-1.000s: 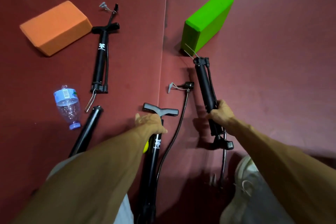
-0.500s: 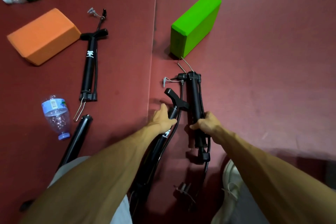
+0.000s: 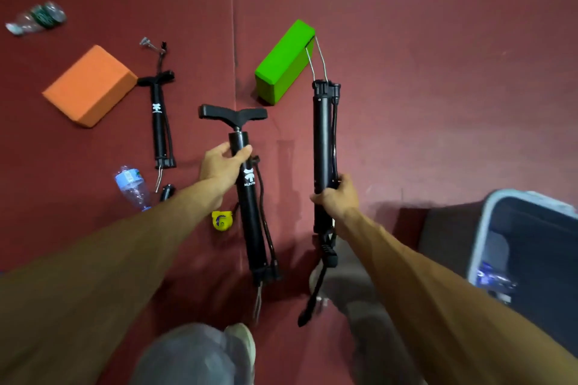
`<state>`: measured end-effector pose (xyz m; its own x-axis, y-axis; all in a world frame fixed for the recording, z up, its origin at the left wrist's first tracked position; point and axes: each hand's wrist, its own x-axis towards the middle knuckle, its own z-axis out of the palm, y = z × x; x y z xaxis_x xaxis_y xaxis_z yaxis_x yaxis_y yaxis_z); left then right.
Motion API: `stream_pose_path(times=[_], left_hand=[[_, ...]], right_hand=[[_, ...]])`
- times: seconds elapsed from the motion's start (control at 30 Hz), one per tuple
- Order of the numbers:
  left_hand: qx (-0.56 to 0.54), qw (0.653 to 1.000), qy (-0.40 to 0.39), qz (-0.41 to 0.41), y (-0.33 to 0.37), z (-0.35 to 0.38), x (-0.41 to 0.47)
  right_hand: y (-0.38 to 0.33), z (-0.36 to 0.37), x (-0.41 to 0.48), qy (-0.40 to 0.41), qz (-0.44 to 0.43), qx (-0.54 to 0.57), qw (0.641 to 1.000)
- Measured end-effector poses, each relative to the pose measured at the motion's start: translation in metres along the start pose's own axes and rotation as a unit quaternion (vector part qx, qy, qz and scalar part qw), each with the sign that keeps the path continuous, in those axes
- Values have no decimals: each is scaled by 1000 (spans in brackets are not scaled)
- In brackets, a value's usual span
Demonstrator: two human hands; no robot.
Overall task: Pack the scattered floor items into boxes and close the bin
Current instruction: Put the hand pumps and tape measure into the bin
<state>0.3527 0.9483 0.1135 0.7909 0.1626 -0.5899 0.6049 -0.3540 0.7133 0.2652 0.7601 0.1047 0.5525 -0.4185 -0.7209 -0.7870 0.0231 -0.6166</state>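
Left grip (image 3: 223, 166) clasps the left pump (image 3: 251, 228) near its top, centre frame. Right grip (image 3: 339, 197) clenches the right pump (image 3: 322, 134) mid-barrel. Both look stiff and light, hoses floppy; the barrels seem the best hold. Bin (image 3: 483, 228) sits lower right.
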Motion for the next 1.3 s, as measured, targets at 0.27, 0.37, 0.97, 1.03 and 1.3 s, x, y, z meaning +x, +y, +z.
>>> stream_pose_path(times=[0.27,0.37,0.97,1.03,1.3], left_hand=[[35,992,-122,-26,70,-46,-135],[22,986,-161,-47,68,-36,-166],[143,955,-258,1,147,258,-378],[142,954,-262,5,149,294,-391],[172,945,-278,-23,79,402,-371]], right_hand=[[-30,-65,-149,21,13,82,996],[-14,-95,-172,41,21,81,996],[136,-447,-198,51,60,93,993],[152,-477,-189,56,62,70,994],[226,-507,-131,58,98,-2,993]])
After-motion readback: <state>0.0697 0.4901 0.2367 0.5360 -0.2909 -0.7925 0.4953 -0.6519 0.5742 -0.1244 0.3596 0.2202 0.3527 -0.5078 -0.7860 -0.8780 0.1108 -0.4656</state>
